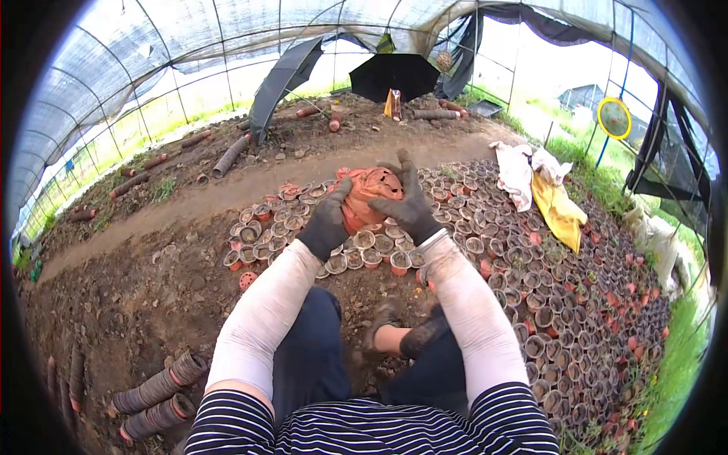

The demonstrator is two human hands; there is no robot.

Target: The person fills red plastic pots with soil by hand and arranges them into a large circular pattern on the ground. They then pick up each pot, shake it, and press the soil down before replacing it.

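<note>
Raised in front of me is a crumpled orange-red plastic bag (362, 191) with dark holes or gaps at its upper right. My left hand (327, 220), in a dark glove, grips the bag's left side with the thumb along it. On the other side my right hand (411, 208), gloved too, presses the bag with its thumb and palm while its fingers point up. What lies inside the bag is hidden. Just beneath the hands stand several small round pots (364, 240) filled with soil.
Pots (561, 326) packed close together cover the ground to the right. A yellow sack (557, 208) and a white sack (516, 174) lie on them. Stacked empty pots (163, 383) rest on bare soil at lower left. Two black umbrellas (284, 80) stand open farther back.
</note>
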